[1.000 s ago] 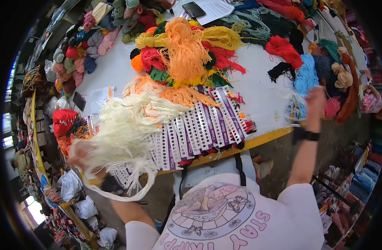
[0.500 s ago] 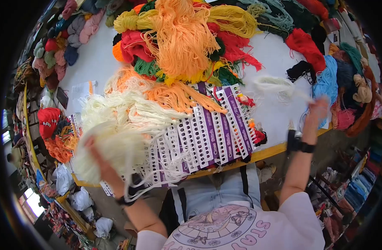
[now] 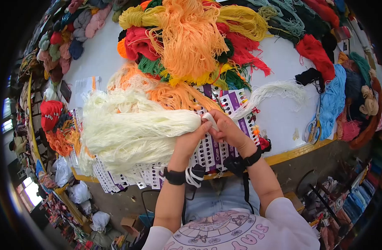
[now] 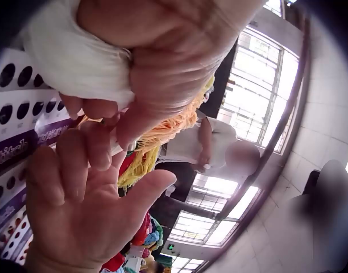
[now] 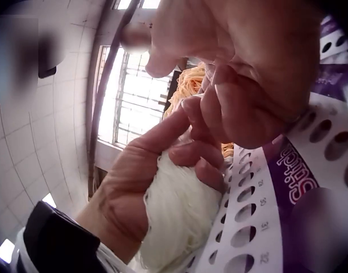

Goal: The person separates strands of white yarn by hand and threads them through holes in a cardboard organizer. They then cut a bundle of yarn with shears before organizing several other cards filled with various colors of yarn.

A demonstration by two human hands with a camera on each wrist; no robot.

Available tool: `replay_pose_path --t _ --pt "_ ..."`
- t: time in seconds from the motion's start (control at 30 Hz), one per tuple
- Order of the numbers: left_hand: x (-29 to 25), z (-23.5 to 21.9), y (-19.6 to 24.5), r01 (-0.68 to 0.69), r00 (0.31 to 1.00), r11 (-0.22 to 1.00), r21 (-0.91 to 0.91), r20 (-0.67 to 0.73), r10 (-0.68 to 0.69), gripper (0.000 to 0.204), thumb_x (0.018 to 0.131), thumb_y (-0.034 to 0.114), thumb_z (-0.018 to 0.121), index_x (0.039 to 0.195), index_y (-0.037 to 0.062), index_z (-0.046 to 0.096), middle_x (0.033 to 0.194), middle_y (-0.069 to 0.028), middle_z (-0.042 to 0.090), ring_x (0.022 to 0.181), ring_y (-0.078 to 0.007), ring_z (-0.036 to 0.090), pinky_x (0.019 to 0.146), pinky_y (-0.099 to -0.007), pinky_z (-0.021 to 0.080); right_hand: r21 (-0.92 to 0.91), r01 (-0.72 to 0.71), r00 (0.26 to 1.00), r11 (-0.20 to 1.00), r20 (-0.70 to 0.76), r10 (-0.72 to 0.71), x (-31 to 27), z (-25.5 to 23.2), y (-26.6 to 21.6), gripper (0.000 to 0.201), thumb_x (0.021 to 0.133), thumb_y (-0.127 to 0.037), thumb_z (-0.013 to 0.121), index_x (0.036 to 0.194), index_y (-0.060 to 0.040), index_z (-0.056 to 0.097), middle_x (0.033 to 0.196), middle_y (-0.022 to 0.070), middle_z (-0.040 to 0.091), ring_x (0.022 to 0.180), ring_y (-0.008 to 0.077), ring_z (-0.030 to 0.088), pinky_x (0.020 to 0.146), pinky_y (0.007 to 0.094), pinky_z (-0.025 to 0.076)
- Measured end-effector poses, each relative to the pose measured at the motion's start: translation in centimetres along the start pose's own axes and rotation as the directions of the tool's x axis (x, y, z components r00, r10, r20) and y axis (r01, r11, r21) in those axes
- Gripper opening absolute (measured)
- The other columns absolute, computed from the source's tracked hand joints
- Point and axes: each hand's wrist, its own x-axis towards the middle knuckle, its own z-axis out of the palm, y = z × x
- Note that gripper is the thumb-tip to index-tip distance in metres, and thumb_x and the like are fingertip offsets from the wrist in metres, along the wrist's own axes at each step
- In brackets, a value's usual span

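Note:
A thick cream yarn hank [image 3: 136, 129] [image 4: 77, 57] [image 5: 179, 213] stretches leftward from the left hand [image 3: 189, 143] [image 4: 168, 62] [image 5: 125, 196], whose fingers wrap its narrow end. Touching that hand, the right hand [image 3: 230, 132] [image 4: 86, 207] [image 5: 253, 74] has its fingers curled at a small white loop [image 3: 209, 121] that stands out from the hank's end. Under both hands lie punched white-and-purple cards [image 3: 207, 150] [image 4: 12, 136] [image 5: 293, 165]. A thinner white bundle [image 3: 278, 91] runs over the cards to the right.
Orange yarn [image 3: 191, 37] is heaped beyond the hands among red, green and yellow hanks. Scissors [image 3: 313, 131] lie near the table's yellow front edge [image 3: 287, 156], beside light-blue yarn [image 3: 329, 100]. A phone [image 3: 66, 91] lies at the left. Another person [image 4: 191, 142] stands across the table.
The right hand has come in from the far right to meet the left hand. The left hand has moved rightward, and the cream hank now lies drawn out lengthwise.

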Motion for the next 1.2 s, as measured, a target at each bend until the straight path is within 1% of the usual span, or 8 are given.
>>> replay_pose_path --t 0.37,0.47,0.57,0.67,0.87,0.97,1.1,1.2 --pt "1.1 -1.0 0.8 0.087 0.983 0.996 -0.013 0.161 -0.084 0.01 0.078 0.013 0.061 0.085 0.0059 0.059 0.069 0.0017 0.056 0.059 -0.0034 0.047 0.05 -0.0176 0.035 0.27 -0.066 0.997 0.961 -0.016 0.073 -0.5 0.0 -0.5 0.023 0.083 -0.011 0.056 0.105 -0.0069 0.053 0.076 0.0012 0.059 0.047 0.0009 0.042 0.039 0.0152 0.031" --pt "0.6 -0.4 0.5 0.001 1.0 0.999 -0.042 0.012 -0.001 0.009 0.076 0.011 0.061 0.082 0.005 0.059 0.069 0.0011 0.057 0.059 -0.0031 0.048 0.049 -0.0178 0.036 -0.276 0.069 0.965 0.959 -0.225 -0.134 -0.1 1.6 -1.5 0.017 0.082 -0.009 0.056 0.099 -0.0048 0.056 0.078 0.0033 0.061 0.057 0.0087 0.054 0.049 0.0229 0.042" --pt "0.6 -0.1 -0.1 -0.037 0.99 0.999 -0.021 -0.139 0.034 0.011 0.075 0.012 0.061 0.081 0.0037 0.058 0.071 0.0 0.057 0.062 -0.0048 0.051 0.052 -0.02 0.039 -0.783 0.12 0.856 0.611 -0.23 -0.463 0.5 2.6 -1.8 0.014 0.08 -0.009 0.057 0.093 -0.0029 0.059 0.078 0.0085 0.062 0.068 0.019 0.06 0.06 0.0297 0.045" --pt "1.1 0.0 -1.6 -0.147 0.953 0.975 0.167 -0.241 0.185 0.013 0.075 0.01 0.059 0.087 0.0029 0.058 0.081 -0.0038 0.059 0.069 -0.0091 0.053 0.058 -0.0233 0.043 -0.908 0.039 0.906 0.417 -0.144 -0.399 0.5 2.4 -2.6 0.016 0.077 -0.009 0.059 0.092 -0.0025 0.058 0.075 0.0135 0.06 0.068 0.0256 0.06 0.059 0.0313 0.045" --pt "2.5 -0.1 -3.8 -0.23 0.707 0.28 0.932 -0.037 0.706 0.023 0.075 0.018 0.058 0.091 0.0011 0.06 0.087 -0.0159 0.06 0.083 -0.033 0.057 0.075 -0.0386 0.043 -0.844 0.054 0.797 0.534 -0.286 -0.531 2.2 0.0 -0.5 0.015 0.078 -0.012 0.056 0.088 -0.0016 0.06 0.071 0.0145 0.059 0.064 0.026 0.059 0.057 0.0325 0.045" --pt "3.8 -0.7 -3.4 -0.208 0.742 0.238 0.949 -0.006 0.67 0.025 0.076 0.023 0.057 0.09 0.0019 0.06 0.088 -0.0164 0.06 0.084 -0.0336 0.056 0.075 -0.0395 0.044 -0.796 0.019 0.783 0.606 -0.364 -0.504 2.3 0.1 -0.5 0.017 0.076 -0.014 0.057 0.087 -0.0011 0.06 0.069 0.0145 0.059 0.06 0.0244 0.058 0.056 0.0317 0.044" --pt "3.0 -0.6 -1.2 -0.01 0.98 0.765 0.644 -0.144 0.135 0.019 0.078 0.017 0.056 0.088 0.0005 0.056 0.074 -0.012 0.059 0.059 -0.0266 0.058 0.061 -0.0362 0.046 -0.793 -0.042 0.763 0.608 -0.419 -0.493 2.6 0.4 -0.2 0.018 0.073 -0.014 0.058 0.084 -0.0006 0.061 0.067 0.0137 0.059 0.056 0.0217 0.056 0.054 0.0298 0.044" --pt "2.5 0.2 0.3 0.081 0.978 0.995 0.054 -0.196 -0.069 0.012 0.079 0.011 0.057 0.086 0.0014 0.056 0.063 -0.0036 0.055 0.047 -0.0102 0.052 0.043 -0.0224 0.041 -0.788 -0.05 0.772 0.613 -0.42 -0.477 2.7 0.4 -0.2 0.019 0.07 -0.015 0.059 0.082 -0.0006 0.061 0.066 0.0126 0.059 0.056 0.0198 0.056 0.054 0.0291 0.043"
